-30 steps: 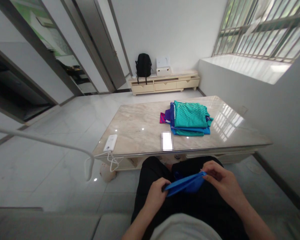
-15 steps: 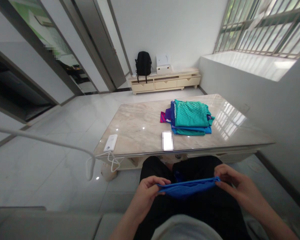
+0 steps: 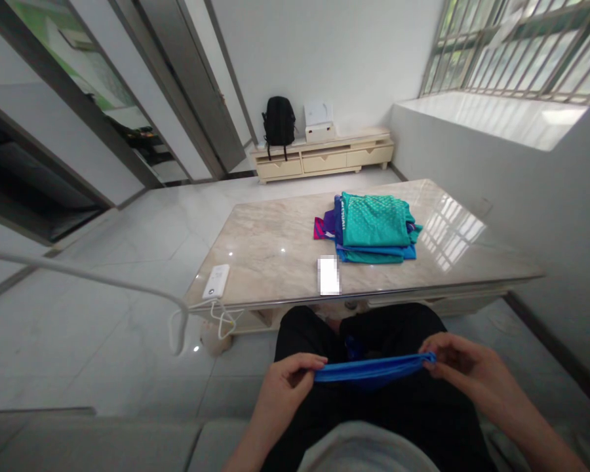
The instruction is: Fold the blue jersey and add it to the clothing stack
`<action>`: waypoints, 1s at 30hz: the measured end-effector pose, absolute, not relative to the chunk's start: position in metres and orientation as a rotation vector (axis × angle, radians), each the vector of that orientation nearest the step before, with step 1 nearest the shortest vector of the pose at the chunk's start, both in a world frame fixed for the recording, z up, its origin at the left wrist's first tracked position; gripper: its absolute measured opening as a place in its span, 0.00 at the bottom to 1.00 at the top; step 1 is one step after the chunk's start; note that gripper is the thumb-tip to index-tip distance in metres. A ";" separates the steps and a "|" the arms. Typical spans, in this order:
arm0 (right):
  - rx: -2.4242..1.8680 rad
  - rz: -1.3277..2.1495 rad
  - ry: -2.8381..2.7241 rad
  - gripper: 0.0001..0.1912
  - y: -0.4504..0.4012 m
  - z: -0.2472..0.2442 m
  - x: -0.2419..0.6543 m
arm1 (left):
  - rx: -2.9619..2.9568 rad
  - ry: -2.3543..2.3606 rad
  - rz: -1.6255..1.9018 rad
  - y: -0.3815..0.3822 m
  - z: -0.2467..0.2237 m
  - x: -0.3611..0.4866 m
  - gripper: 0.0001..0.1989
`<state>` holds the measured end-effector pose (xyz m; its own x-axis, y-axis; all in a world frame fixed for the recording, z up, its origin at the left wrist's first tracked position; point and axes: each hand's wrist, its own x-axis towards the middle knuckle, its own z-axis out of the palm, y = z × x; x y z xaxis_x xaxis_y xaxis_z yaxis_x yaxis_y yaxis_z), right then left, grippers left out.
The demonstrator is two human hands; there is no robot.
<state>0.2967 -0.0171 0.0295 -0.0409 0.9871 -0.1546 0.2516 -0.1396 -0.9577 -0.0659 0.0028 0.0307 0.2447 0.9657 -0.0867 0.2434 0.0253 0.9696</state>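
Head view looks down on a seated person's lap, where a blue cloth point(image 3: 373, 371) is stretched flat between both hands above black trousers point(image 3: 403, 406). At 9 o'clock of the cloth, the left hand point(image 3: 286, 385) pinches its end, the fingers point(image 3: 309, 361) pressed together over the edge with the thumb beneath. At 3 o'clock, the right hand point(image 3: 465, 370) pinches the other end between thumb and fingertips point(image 3: 430, 357). The cloth's middle hangs free between them, touching neither palm. At 12 o'clock, well apart, lies a marble surface point(image 3: 275, 252) carrying a stack of folded clothes point(image 3: 373, 226), teal on top, and a white power bank point(image 3: 216, 282) at its near left corner with a white cable point(image 3: 128, 285) trailing off.
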 end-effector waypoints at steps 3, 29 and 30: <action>-1.504 1.268 -1.309 0.16 -0.018 0.029 0.297 | 1.566 1.165 0.876 0.001 0.034 -0.067 0.14; -1.387 1.632 -0.998 0.19 -0.043 0.013 0.294 | 2.007 1.191 0.838 0.001 0.000 -0.080 0.11; -1.397 1.671 -1.009 0.20 -0.046 0.007 0.296 | 2.064 1.198 0.827 0.003 -0.003 -0.080 0.11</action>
